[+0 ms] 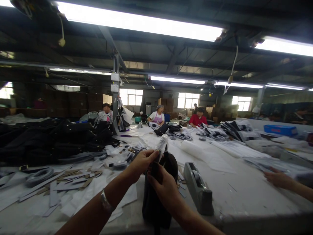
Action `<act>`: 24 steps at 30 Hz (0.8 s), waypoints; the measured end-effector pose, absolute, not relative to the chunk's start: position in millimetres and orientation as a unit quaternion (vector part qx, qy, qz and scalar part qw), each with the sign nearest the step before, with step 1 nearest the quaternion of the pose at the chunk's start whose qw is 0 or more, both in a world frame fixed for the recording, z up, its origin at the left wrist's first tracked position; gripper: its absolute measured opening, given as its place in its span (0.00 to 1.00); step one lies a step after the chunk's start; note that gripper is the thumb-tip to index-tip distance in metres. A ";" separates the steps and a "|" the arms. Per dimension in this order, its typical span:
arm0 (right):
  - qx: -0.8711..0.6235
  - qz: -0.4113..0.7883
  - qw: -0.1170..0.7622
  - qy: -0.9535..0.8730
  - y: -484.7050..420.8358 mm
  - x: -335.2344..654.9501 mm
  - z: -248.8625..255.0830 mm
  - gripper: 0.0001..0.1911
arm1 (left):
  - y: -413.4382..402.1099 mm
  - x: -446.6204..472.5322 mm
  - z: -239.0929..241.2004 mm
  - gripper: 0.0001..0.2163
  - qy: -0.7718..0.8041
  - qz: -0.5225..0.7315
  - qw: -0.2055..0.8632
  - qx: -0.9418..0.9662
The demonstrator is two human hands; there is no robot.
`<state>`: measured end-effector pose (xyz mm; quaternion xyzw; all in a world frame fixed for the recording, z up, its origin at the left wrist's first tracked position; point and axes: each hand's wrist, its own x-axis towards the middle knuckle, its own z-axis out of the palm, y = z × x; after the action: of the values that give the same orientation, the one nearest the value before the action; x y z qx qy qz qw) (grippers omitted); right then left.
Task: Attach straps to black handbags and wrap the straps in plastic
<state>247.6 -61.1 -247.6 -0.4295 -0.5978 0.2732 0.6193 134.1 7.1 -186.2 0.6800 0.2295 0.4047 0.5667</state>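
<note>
A black bag [156, 199] stands upright on the white table [234, 195] right in front of me. My left hand [141, 161] pinches a clear plastic wrap [161, 144] that covers the bag's handle, just above the bag's top. My right hand [165, 186] is closed on the bag's upper part, its thumb pressed against the handle below the wrap. A bracelet sits on my left wrist.
A grey tape dispenser [198, 188] stands just right of the bag. Paper strips and tape rolls [73, 182] litter the left side, beside a pile of black bags [49, 140]. Another person's hand [278, 179] rests on the table's right edge. Three people sit at the far end.
</note>
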 end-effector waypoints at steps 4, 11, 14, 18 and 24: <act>-0.448 0.256 0.632 -0.578 -61.3 252.0 -247.1 0.13 | 5.0 134.4 -191.2 0.15 0.201 0.419 0.561 0.686; -0.506 0.150 0.602 -0.599 -63.8 261.9 -261.0 0.38 | -2.9 126.7 -239.6 0.13 0.204 0.449 0.549 0.675; -0.531 0.034 0.562 -0.634 -70.3 268.8 -272.3 0.42 | -2.0 122.1 -248.4 0.13 0.211 0.447 0.548 0.675; -0.543 0.068 0.573 -0.610 -72.7 276.4 -280.9 0.37 | -0.2 117.4 -256.2 0.13 0.213 0.434 0.527 0.699; -0.520 0.145 0.623 -0.566 -66.5 273.7 -280.7 0.32 | 2.4 113.8 -257.6 0.12 0.230 0.387 0.491 0.746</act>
<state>273.7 -66.5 -280.7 -0.5198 -0.5662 0.1445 0.6231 113.8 2.4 -257.6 0.7455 0.2305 0.3871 0.4911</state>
